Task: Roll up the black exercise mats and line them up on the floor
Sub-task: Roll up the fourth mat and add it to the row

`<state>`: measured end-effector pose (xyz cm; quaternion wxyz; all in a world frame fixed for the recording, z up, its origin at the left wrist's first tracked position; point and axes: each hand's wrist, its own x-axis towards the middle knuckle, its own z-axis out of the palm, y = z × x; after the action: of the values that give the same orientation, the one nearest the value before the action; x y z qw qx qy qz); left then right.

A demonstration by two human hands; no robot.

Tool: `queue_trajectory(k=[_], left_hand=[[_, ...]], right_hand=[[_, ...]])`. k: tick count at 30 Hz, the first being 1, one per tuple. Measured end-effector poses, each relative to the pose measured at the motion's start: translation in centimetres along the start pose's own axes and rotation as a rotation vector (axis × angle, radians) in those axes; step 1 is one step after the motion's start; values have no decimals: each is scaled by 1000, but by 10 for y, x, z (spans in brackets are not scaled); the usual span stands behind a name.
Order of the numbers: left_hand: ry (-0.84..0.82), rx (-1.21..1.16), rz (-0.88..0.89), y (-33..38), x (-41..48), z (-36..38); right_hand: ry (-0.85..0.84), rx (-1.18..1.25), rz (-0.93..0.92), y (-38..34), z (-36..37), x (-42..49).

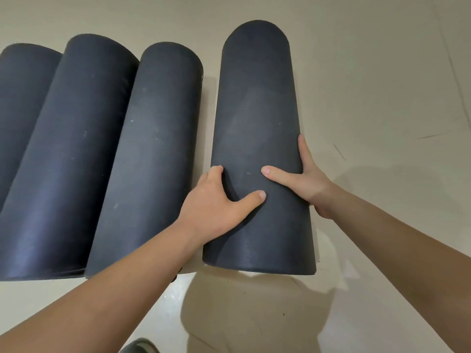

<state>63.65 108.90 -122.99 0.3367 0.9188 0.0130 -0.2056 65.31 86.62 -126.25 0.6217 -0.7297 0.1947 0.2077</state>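
Both bare forearms reach forward and converge. The left grip (216,200) lies palm-down, fingers curled out of sight, thumb stretched toward the right grip (303,179). That one is clasped sideways, thumb pointing back at the left, fingers mostly hidden.

Leftmost black rolled foam mat (17,110) cut off by left frame edge. Fingers of both hands hidden behind the rightmost black rolled mat (257,149). Grey object (139,346) at bottom edge cropped, unidentifiable.
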Motion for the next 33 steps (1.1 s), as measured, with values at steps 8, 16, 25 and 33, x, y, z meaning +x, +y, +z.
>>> queue_trajectory(k=[8, 16, 25, 33], left_hand=[[-109, 80, -167, -6, -27, -13], [-164, 209, -149, -15, -12, -41], [-149, 404, -19, -29, -4, -12], [-158, 547, -19, -37, 4, 11]], right_hand=[[68, -63, 11, 12, 41, -38], [45, -210, -49, -1, 40, -43], [111, -324, -153, 28, 55, -32], [150, -492, -164, 44, 60, -22]])
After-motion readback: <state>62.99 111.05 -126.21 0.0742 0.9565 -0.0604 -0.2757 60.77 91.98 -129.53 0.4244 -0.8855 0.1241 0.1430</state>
